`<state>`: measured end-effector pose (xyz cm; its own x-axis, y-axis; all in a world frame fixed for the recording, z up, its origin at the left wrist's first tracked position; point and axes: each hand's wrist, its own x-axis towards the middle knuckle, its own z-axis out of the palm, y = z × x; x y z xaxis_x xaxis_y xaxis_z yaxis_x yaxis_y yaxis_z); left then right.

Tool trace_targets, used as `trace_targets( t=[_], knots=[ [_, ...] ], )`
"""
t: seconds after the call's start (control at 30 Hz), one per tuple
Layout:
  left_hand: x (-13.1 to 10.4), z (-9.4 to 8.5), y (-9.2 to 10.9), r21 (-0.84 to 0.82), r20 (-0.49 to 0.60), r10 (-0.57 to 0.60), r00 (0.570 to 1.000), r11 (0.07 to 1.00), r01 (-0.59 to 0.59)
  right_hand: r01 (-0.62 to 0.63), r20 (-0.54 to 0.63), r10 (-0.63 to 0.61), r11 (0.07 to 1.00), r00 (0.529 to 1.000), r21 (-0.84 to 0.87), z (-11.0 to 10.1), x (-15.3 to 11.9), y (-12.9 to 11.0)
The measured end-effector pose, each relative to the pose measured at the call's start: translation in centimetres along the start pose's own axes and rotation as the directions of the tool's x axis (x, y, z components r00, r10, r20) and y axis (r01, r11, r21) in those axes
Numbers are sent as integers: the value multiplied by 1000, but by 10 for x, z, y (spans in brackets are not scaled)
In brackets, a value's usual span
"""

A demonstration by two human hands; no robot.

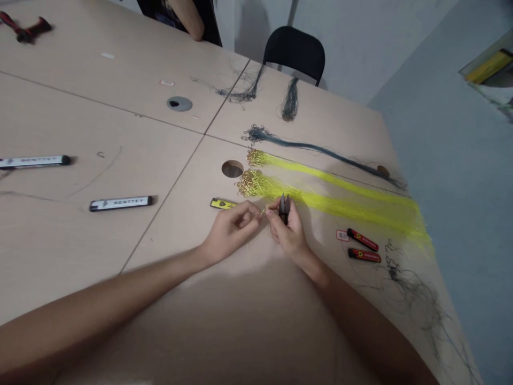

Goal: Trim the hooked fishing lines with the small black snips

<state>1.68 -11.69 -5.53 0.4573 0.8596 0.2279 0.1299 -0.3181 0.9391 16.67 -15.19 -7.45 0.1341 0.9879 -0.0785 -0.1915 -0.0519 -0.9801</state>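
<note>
My left hand (230, 229) is closed in a pinch on a thin yellow fishing line (263, 212) in front of me. A faint length of it hangs below the fingers. Thread snips (284, 205), dark blades pointing up, are gripped in my right hand (292, 231). Its thumb and forefinger also meet at the yellow line, close to my left fingertips. Whether a hook sits between the fingers is too small to tell. Just beyond my hands lies a thick bundle of yellow lines with golden hooks (250, 183). A yellow lighter (222, 203) is partly hidden behind my left hand.
A thinner yellow bundle (320, 174) and a dark line bundle (312, 145) lie beyond. Red lighters (363, 239) and tangled dark line (417, 294) are at right, white lighters (120, 203) at left. A table hole (232, 169) is near. Another person's arm (188, 18) rests across the table.
</note>
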Motion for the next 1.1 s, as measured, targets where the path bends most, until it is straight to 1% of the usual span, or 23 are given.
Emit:
trace_targets(
  t=[0.1, 0.23, 0.57, 0.7, 0.8, 0.97, 1.1],
  knots=[
    [0, 0, -1, -2, -4, 5, 1000, 1000, -5, 13, -2, -13, 1000, 1000, 22, -1, 0, 1],
    [1, 0, 0, -17, -5, 18, 1000, 1000, -18, -7, 25, 6, 999, 1000, 48, -2, -2, 3],
    [1, 1, -1, -8, -1, 25, 1000, 1000, -25, -12, 12, 11, 998, 1000, 57, 3, -1, -5],
    [1, 1, -2, -9, -6, 29, 1000, 1000, -29, -38, 43, 35, 996, 998, 75, 2, -2, -4],
    [1, 1, -2, -12, -3, 21, 1000, 1000, -22, -32, 63, 27, 997, 998, 76, 2, -3, -4],
    [1, 1, 0, -13, -3, 26, 1000, 1000, -26, -21, 44, 18, 998, 999, 66, 2, -2, -7],
    [1, 1, 1, -14, -2, 20, 1000, 1000, -20, -35, 56, 30, 996, 998, 83, 4, -2, -10]
  ],
)
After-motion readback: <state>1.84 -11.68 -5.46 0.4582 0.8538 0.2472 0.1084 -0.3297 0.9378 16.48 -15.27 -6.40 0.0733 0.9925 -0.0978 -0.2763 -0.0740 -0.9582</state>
